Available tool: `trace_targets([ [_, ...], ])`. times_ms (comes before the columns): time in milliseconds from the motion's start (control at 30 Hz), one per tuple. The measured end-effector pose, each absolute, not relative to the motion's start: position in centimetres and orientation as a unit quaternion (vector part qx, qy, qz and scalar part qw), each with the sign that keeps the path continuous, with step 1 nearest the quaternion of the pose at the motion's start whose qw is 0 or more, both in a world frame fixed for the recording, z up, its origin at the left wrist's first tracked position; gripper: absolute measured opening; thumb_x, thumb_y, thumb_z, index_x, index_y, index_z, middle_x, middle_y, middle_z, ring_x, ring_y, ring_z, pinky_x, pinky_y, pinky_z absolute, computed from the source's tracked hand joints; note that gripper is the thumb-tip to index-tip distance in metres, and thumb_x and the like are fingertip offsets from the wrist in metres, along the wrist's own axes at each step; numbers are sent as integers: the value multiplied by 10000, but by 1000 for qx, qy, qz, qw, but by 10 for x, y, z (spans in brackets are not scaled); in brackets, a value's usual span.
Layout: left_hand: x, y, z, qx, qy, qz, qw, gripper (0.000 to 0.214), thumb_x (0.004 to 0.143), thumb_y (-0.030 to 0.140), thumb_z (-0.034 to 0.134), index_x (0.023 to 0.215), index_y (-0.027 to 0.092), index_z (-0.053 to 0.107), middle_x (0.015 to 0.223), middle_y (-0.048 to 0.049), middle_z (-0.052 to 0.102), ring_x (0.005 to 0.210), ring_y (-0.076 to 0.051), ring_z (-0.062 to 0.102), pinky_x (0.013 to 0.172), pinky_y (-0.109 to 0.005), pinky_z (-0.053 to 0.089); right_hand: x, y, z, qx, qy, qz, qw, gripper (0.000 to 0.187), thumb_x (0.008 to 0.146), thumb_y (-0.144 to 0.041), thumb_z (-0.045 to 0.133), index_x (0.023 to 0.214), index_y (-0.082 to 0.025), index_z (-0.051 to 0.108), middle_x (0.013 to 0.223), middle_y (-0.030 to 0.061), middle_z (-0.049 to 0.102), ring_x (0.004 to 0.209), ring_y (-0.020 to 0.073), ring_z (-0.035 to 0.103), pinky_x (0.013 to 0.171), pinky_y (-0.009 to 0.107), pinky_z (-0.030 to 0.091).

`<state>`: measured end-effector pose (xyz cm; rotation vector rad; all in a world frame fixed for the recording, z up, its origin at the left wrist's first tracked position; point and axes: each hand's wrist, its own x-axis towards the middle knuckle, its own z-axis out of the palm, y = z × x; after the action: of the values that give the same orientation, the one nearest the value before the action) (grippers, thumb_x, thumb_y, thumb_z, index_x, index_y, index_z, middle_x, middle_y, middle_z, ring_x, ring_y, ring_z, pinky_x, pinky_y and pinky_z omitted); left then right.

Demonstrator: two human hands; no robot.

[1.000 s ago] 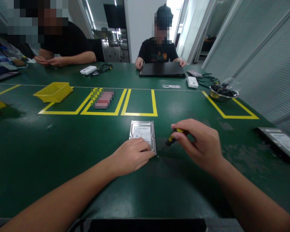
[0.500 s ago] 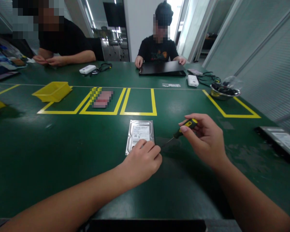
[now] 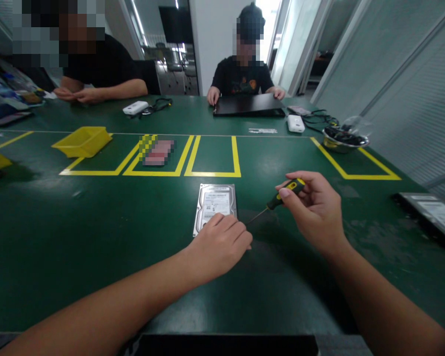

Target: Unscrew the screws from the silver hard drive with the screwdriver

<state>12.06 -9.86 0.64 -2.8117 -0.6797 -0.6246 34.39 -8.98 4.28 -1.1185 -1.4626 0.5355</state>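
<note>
A silver hard drive (image 3: 215,202) with a white label lies flat on the green table (image 3: 96,222), just in front of me. My left hand (image 3: 220,244) rests on the drive's near right corner with its fingers curled together. My right hand (image 3: 313,210) hovers to the right of the drive, pinching a small screwdriver (image 3: 280,198) with a black and yellow handle. The thin shaft slants down to the left, and its tip is close to the drive's right edge.
Yellow tape boxes mark the table beyond the drive. A yellow bin (image 3: 83,141) sits at the left, a metal bowl (image 3: 343,140) with cables at the right, and another drive (image 3: 430,215) at the right edge. Two people sit across the table, one with a black laptop (image 3: 248,106).
My right hand lifted the screwdriver up and to the right, away from the drive's corner. My left hand slid toward the drive's near right corner, and the drive turned slightly.
</note>
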Motion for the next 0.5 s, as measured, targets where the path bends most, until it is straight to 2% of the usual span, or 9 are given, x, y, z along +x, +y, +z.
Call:
trace_targets([
  [133, 113, -95, 7, -935, -220, -279, 0, 193, 1011, 202, 447, 877, 144, 574, 781, -43, 601, 742, -176, 522, 687, -325, 442, 343, -90, 41, -477, -628, 227, 572, 270, 853, -264, 695, 1102, -229, 596, 922, 35, 700, 799, 161, 680, 715, 305, 576],
  [300, 104, -92, 10, -912, -254, -304, -107, 154, 997, 143, 433, 927, 135, 570, 860, -63, 607, 826, -179, 533, 752, -317, 470, 342, -90, 40, -478, -630, 227, 568, 267, 855, -265, 694, 1101, -230, 596, 924, 35, 699, 792, 159, 675, 722, 311, 574],
  [500, 101, -90, 10, -910, -253, -301, -132, 163, 985, 127, 460, 1045, 128, 611, 947, -82, 636, 898, -190, 549, 816, -340, 482, 342, -91, 35, -475, -648, 208, 559, 282, 861, -250, 685, 1126, -231, 590, 946, 40, 696, 817, 167, 673, 744, 326, 563],
])
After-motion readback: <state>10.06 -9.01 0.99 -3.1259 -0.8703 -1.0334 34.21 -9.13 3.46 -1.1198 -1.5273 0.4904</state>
